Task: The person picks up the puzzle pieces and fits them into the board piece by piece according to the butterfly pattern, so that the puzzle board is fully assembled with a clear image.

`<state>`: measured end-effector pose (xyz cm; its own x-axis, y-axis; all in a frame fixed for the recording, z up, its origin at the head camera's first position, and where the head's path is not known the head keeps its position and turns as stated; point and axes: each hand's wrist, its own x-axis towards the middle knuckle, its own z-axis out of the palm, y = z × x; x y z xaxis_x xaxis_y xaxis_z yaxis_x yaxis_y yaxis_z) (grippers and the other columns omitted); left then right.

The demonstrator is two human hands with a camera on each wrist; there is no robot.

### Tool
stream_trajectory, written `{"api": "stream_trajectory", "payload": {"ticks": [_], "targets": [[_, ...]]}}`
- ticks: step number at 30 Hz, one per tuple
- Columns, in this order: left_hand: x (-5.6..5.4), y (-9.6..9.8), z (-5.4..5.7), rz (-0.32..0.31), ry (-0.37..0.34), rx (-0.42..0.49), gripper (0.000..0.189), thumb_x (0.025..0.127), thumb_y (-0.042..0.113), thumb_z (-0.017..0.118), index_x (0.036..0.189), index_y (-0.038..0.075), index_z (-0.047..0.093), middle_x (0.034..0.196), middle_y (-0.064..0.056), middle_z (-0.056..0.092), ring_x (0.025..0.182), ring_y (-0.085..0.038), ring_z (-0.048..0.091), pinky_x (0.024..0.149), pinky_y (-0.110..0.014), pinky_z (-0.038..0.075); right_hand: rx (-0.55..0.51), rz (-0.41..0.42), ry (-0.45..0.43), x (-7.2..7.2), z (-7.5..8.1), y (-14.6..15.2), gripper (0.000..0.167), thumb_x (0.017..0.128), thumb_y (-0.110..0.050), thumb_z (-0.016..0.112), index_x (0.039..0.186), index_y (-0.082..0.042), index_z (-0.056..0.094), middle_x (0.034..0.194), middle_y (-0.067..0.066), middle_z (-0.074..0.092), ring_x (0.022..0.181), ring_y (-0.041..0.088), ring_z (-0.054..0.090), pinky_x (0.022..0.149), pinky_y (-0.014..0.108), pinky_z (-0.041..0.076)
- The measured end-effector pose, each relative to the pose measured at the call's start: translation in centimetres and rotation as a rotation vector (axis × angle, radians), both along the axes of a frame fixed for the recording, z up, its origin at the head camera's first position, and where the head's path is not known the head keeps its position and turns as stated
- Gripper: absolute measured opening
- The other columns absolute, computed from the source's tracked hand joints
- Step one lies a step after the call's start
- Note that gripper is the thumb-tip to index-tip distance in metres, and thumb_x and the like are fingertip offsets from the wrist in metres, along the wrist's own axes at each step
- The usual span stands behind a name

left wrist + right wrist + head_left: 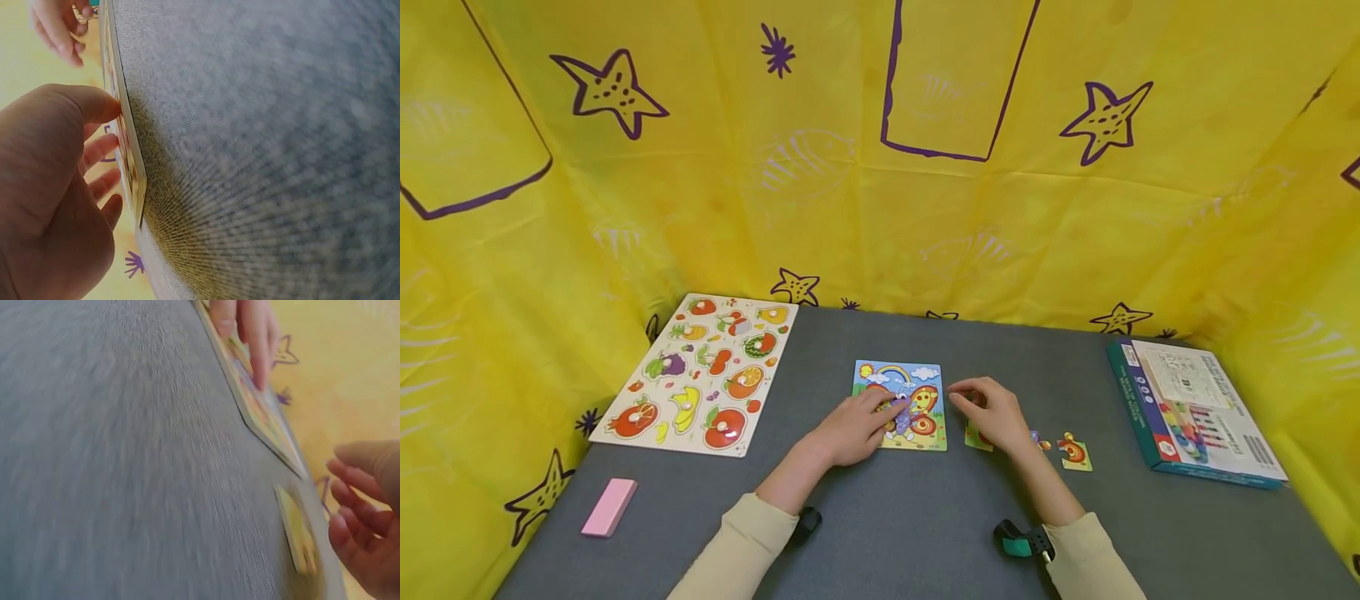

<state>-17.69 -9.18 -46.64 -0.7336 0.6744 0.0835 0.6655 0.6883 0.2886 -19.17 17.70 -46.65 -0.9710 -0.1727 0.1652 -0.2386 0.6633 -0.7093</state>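
Beige sleeves (741, 542) lead to my left hand (852, 428), fingers relaxed on the butterfly puzzle (923, 417), and my empty, loosely curved right hand (995, 412).

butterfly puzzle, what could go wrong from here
The left hand touches the butterfly puzzle, so a sideways push might shift it. That hand also hides part of it, so a poor fit could go unnoticed. The right hand is close to loose pieces and might knock them.

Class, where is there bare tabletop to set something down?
Between the fruit board and the butterfly puzzle; also between the rightmost loose piece and the flat box. Crowded around the puzzle: left hand on it, right hand and more pieces close beside.
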Motion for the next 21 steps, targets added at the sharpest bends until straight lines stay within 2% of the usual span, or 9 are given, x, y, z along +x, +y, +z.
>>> {"api": "stream_trajectory", "payload": {"ticks": [2, 5, 9, 12, 16, 21], "targets": [[0.1, 0.0, 0.0, -0.002, 0.001, 0.013, 0.047, 0.099, 0.015, 0.050, 0.146, 0.013, 0.046, 0.139, -0.015, 0.044, 0.129, -0.032, 0.040, 0.103, -0.051, 0.036, 0.022, -0.033, 0.013, 0.5, 0.1, 1.1, 0.016, 0.088, -0.022, 0.074, 0.102, -0.014, 0.076, 0.097, 0.002, 0.064, 0.078, 0.017, 0.052, 0.069, 0.033, 0.043], [0.1, 0.0, 0.2, 0.026, -0.053, 0.033, 0.047, 0.099, 0.014, 0.051, 0.146, 0.012, 0.046, 0.143, -0.018, 0.039, 0.133, -0.034, 0.035, 0.106, -0.052, 0.033, 0.084, -0.030, 0.028, 1.3, 0.0, 2.7, 0.018, 0.086, -0.023, 0.076, 0.101, -0.013, 0.076, 0.099, 0.004, 0.065, 0.084, 0.021, 0.054, 0.074, 0.038, 0.042], [0.3, -0.1, 0.3, 0.058, -0.125, 0.087, 0.048, 0.099, 0.012, 0.052, 0.146, 0.008, 0.045, 0.151, -0.020, 0.030, 0.139, -0.036, 0.028, 0.110, -0.052, 0.028, 0.149, -0.010, 0.045, 2.6, -0.2, 4.0, 0.028, 0.079, -0.027, 0.082, 0.101, -0.009, 0.075, 0.101, 0.007, 0.066, 0.092, 0.026, 0.052, 0.078, 0.041, 0.040], [0.7, -0.6, 0.3, 0.071, -0.155, 0.152, 0.050, 0.098, 0.013, 0.053, 0.147, 0.004, 0.043, 0.154, -0.020, 0.027, 0.141, -0.035, 0.026, 0.111, -0.052, 0.028, 0.163, -0.008, 0.066, 3.3, -0.4, 4.3, 0.036, 0.075, -0.028, 0.086, 0.100, -0.007, 0.073, 0.101, 0.009, 0.065, 0.092, 0.027, 0.050, 0.077, 0.040, 0.039], [1.9, -1.9, 0.6, 0.113, -0.226, 0.195, 0.057, 0.099, 0.017, 0.054, 0.150, 0.001, 0.035, 0.158, -0.019, 0.021, 0.144, -0.035, 0.021, 0.112, -0.051, 0.027, 0.173, -0.009, 0.081, 3.8, -0.7, 4.5, 0.039, 0.071, -0.027, 0.088, 0.099, -0.007, 0.072, 0.102, 0.011, 0.063, 0.095, 0.030, 0.048, 0.079, 0.042, 0.038], [3.6, -3.7, 1.0, 0.163, -0.296, 0.156, 0.064, 0.098, 0.020, 0.057, 0.151, -0.003, 0.029, 0.159, -0.019, 0.020, 0.146, -0.034, 0.018, 0.113, -0.049, 0.025, 0.171, -0.019, 0.056, 3.9, -0.9, 4.5, 0.036, 0.071, -0.026, 0.088, 0.097, -0.009, 0.070, 0.103, 0.011, 0.062, 0.095, 0.030, 0.046, 0.079, 0.042, 0.036]]}}
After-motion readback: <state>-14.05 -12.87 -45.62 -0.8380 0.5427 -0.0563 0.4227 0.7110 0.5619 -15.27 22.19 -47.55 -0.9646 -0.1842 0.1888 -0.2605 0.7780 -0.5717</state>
